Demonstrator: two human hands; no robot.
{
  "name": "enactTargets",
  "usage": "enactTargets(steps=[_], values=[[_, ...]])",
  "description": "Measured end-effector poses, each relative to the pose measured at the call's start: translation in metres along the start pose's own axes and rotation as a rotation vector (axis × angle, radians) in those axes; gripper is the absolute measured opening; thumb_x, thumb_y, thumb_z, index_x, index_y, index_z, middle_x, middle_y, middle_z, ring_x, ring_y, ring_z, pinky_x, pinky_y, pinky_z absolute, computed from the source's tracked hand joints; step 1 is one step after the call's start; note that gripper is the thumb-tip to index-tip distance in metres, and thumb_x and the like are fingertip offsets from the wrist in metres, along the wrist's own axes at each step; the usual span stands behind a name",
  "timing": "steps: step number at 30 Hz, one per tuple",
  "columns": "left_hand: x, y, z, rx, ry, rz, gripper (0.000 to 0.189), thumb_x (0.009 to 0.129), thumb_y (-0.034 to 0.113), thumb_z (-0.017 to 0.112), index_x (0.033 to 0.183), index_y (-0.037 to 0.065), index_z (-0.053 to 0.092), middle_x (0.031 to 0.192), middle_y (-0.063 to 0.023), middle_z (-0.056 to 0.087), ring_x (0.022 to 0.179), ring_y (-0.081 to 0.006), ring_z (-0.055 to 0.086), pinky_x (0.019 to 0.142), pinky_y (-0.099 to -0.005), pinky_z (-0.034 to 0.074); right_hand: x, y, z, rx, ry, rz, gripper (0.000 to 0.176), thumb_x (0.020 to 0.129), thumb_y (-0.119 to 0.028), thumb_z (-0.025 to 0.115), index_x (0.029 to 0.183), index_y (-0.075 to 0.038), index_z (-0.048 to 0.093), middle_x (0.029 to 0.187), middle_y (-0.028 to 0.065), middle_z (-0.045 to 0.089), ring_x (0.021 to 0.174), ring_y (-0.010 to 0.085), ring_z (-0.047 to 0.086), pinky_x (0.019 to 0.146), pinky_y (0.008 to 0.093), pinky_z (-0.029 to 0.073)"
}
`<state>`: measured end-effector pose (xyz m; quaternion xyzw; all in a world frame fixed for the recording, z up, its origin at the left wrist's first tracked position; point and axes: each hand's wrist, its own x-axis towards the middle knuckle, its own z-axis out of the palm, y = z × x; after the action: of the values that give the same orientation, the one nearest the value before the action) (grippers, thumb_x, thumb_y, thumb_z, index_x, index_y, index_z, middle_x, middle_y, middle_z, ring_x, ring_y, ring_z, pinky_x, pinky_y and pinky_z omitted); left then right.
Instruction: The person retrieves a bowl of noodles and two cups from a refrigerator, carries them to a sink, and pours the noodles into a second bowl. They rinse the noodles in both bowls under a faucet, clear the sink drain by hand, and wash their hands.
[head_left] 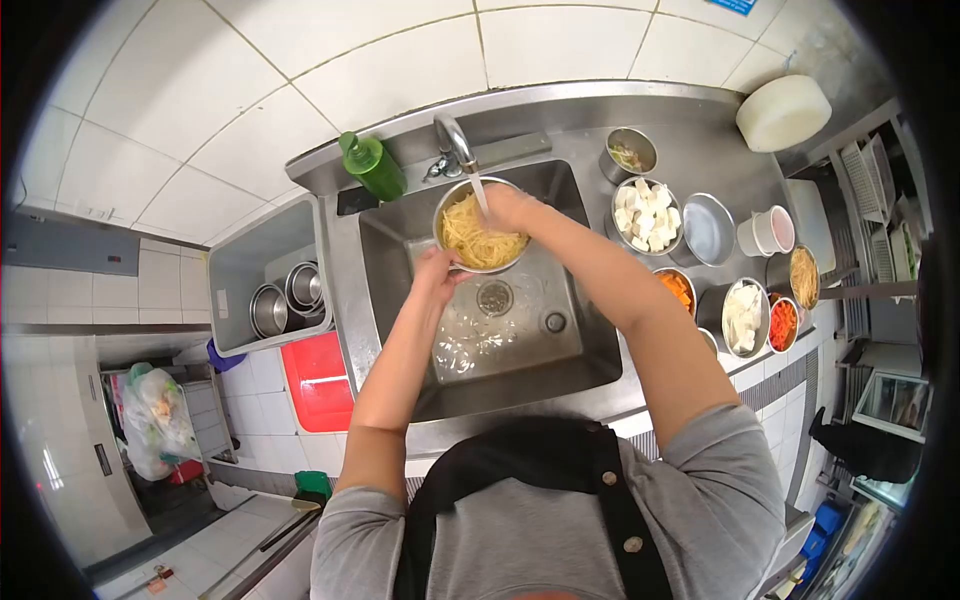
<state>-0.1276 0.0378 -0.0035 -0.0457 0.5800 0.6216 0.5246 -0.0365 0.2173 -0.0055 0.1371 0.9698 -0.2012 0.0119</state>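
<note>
Under the running faucet [455, 145], a round metal bowl [440, 218] full of pale yellow shredded strips [472, 236], which look like potato, is held over the sink [590, 350]. My left hand [438, 274] grips the bowl's near-left rim, thumb at the edge and fingers underneath. On the bowl's right side, my right hand [508, 208] is in among the strips, blurred by motion, with its fingers mostly hidden. Water falls from the spout onto the strips beside it.
Right of the sink stand containers of white cubes [648, 215], orange pieces [676, 290], white slices [743, 318] and red pieces [783, 326]. A green pump bottle [373, 168] is at the sink's back left corner. A grey bin [225, 290] at left holds metal pots [270, 310].
</note>
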Motion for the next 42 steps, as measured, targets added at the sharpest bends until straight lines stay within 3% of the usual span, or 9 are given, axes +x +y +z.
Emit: enactTargets(steps=[5,9,10,13,17,23,27,33,42], values=[[0.009,-0.013,-0.001,-0.043,-0.02,0.025,0.028,0.074,-0.014,0.051,0.102,-0.007,0.05,0.1,-0.0191,0.062,0.083,-0.0354,0.068,0.066,-0.0504,0.064,-0.008,-0.024,0.03,0.249,0.152,0.291,0.019,0.076,-0.018,0.065,0.087,-0.003,0.068,0.091,0.0215,0.068,0.087,0.0367,0.066,0.075,0.0432,0.053],[0.006,-0.018,0.0,-0.049,-0.038,0.026,0.025,0.074,-0.014,0.052,0.098,-0.006,0.054,0.097,-0.0193,0.064,0.08,-0.0343,0.068,0.064,-0.0493,0.064,-0.018,-0.023,-0.009,0.245,-0.162,0.025,0.013,0.074,-0.014,0.069,0.085,-0.008,0.072,0.087,0.0164,0.07,0.082,0.0342,0.068,0.075,0.042,0.053],[0.003,-0.017,0.003,-0.01,-0.039,0.032,0.024,0.074,-0.013,0.052,0.097,-0.006,0.055,0.096,-0.0193,0.064,0.079,-0.034,0.069,0.064,-0.049,0.064,-0.015,-0.015,-0.02,0.132,-0.054,-0.106,0.014,0.075,-0.014,0.07,0.086,-0.006,0.073,0.085,0.0164,0.07,0.081,0.0349,0.068,0.075,0.0416,0.054],[0.004,-0.012,0.005,0.069,-0.075,0.025,0.022,0.073,-0.013,0.053,0.093,-0.005,0.058,0.094,-0.0189,0.065,0.077,-0.0332,0.069,0.062,-0.048,0.064,-0.006,-0.021,-0.046,0.103,0.101,0.222,0.017,0.073,-0.014,0.071,0.088,-0.005,0.072,0.086,0.0176,0.07,0.08,0.0352,0.068,0.075,0.0417,0.054],[-0.01,-0.006,0.013,0.105,-0.06,0.037,0.023,0.074,-0.012,0.053,0.096,-0.006,0.057,0.093,-0.0185,0.066,0.076,-0.033,0.07,0.061,-0.0474,0.064,-0.017,-0.049,-0.016,0.093,-0.058,-0.062,0.016,0.072,-0.012,0.069,0.087,-0.006,0.072,0.096,0.015,0.068,0.096,0.0336,0.065,0.084,0.042,0.051],[0.009,-0.023,0.002,0.007,-0.061,-0.03,0.029,0.076,-0.011,0.053,0.103,-0.005,0.055,0.097,-0.0179,0.064,0.082,-0.0307,0.068,0.065,-0.0455,0.064,-0.051,-0.017,-0.037,-0.136,-0.096,-0.066,0.015,0.072,-0.007,0.069,0.087,-0.01,0.072,0.105,0.0064,0.063,0.113,0.0233,0.057,0.096,0.0397,0.045],[0.009,-0.037,0.004,-0.084,-0.023,-0.07,0.027,0.079,-0.009,0.051,0.106,-0.004,0.052,0.099,-0.0189,0.063,0.087,-0.0318,0.067,0.067,-0.0462,0.063,-0.044,0.006,-0.014,0.205,-0.06,-0.081,0.013,0.073,-0.006,0.067,0.085,-0.007,0.072,0.109,0.0111,0.066,0.109,0.0309,0.06,0.093,0.0423,0.047],[0.026,-0.047,-0.008,-0.165,0.032,-0.009,0.026,0.078,-0.013,0.048,0.103,-0.007,0.046,0.101,-0.0207,0.058,0.088,-0.0408,0.066,0.07,-0.0555,0.062,-0.054,-0.011,-0.036,-0.089,-0.118,0.183,0.011,0.077,-0.003,0.062,0.084,-0.003,0.07,0.097,0.0185,0.069,0.094,0.0364,0.067,0.079,0.0446,0.054],[-0.008,-0.036,-0.002,-0.174,-0.006,0.025,0.028,0.079,-0.011,0.049,0.107,-0.008,0.048,0.101,-0.0218,0.06,0.085,-0.0366,0.067,0.066,-0.0487,0.064,-0.034,-0.027,0.015,0.234,-0.071,-0.049,0.019,0.07,-0.003,0.069,0.088,-0.007,0.075,0.087,0.0184,0.07,0.087,0.0302,0.069,0.076,0.0402,0.054]])
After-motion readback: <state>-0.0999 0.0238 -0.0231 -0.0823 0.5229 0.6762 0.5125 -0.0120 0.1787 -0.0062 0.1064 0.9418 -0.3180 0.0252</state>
